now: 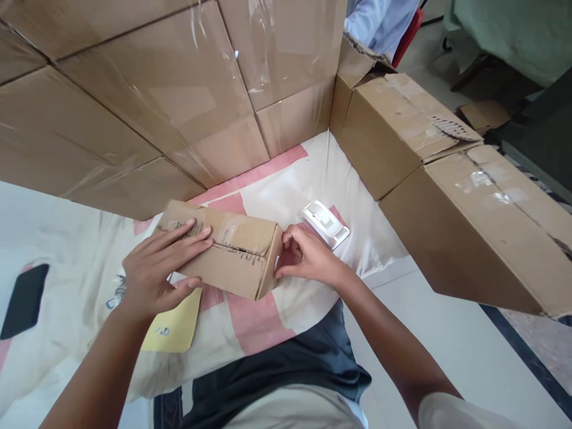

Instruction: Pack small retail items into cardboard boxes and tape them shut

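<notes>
A small brown cardboard box (pixel 241 232) lies lengthwise on the cloth, with a torn, scuffed seam along its top. My left hand (pixel 161 268) rests on its left part, fingers stretched out flat over the top and thumb apart along the near side. At the box's right end, my right hand (pixel 308 256) has its fingers curled and thumb brought in, gripping at the end face; the exact contact is partly hidden. Just beyond my right hand is a white plastic tape dispenser-like device (pixel 324 221). A yellow paper note (pixel 176 325) with handwriting lies under my left wrist.
Large taped cardboard boxes (pixel 170 95) form a wall at the back. More cardboard boxes (pixel 447 196) line the right side. A dark phone-like slab (pixel 24 301) lies far left on the pink and white cloth (pixel 254 322). Behind, a person's blue sleeve (pixel 379 24) shows.
</notes>
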Available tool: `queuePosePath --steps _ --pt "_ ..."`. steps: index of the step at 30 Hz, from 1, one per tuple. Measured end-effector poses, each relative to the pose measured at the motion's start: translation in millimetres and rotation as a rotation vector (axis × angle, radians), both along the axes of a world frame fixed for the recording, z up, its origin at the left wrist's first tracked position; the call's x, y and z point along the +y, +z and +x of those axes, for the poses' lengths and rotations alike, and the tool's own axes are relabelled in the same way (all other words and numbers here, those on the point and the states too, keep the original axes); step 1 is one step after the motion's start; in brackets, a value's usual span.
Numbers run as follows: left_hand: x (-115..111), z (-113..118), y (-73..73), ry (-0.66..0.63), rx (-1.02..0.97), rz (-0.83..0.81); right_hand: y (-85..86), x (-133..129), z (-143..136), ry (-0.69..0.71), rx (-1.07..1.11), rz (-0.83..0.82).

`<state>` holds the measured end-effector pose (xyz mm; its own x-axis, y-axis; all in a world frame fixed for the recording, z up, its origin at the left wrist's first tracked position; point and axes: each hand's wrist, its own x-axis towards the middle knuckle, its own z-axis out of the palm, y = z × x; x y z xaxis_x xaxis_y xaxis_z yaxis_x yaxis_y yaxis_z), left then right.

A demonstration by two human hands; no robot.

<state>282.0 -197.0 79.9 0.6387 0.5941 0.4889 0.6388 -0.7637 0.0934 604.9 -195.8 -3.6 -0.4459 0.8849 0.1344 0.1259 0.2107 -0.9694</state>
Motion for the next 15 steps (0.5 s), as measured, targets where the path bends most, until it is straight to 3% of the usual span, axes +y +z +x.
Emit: queuePosePath --steps 6,15 --pt "-0.8 0.7 -2.2 0.003 -0.034 0.017 -2.3 -0.1 -1.4 0.032 0.072 -0.046" --pt "-1.9 3.1 0.1 0.026 0.001 0.025 -0.5 -0.5 2.4 0.031 -0.019 -0.006"
